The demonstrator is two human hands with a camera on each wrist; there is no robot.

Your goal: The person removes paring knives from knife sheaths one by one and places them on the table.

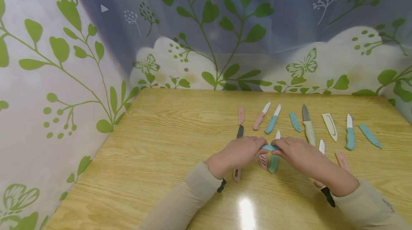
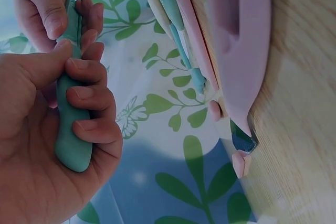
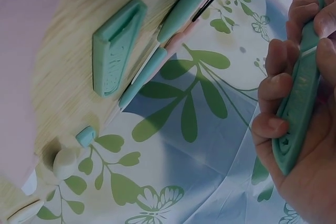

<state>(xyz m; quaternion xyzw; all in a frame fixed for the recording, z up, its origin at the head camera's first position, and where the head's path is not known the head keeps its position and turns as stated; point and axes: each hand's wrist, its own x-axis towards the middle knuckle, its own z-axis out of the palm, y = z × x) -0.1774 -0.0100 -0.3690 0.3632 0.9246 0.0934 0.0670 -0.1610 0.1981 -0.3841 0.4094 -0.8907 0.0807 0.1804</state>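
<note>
My left hand point(image 1: 239, 153) grips the teal handle of a small knife point(image 2: 73, 124), fingers wrapped round it and thumb on top. With curled fingers my right hand point(image 1: 297, 153) holds a teal sheath point(image 3: 299, 111) in line with that handle. A thin white strip shows between sheath and handle in the right wrist view; the rest of the blade is hidden. Both hands are together above the table. Beneath them lie a green-handled knife point(image 1: 273, 164) with a white blade and a slotted pink sheath point(image 1: 262, 162), both partly covered.
On the wooden table point(image 1: 154, 144), a pink dark-bladed knife point(image 1: 236, 175) lies near the left wrist. Farther back are a pink knife point(image 1: 258, 122), blue knives, a cream knife point(image 1: 309, 133) and loose sheaths. A pink sheath point(image 1: 342, 160) lies by the right forearm. Leaf-patterned cloth point(image 1: 225, 44) hangs behind.
</note>
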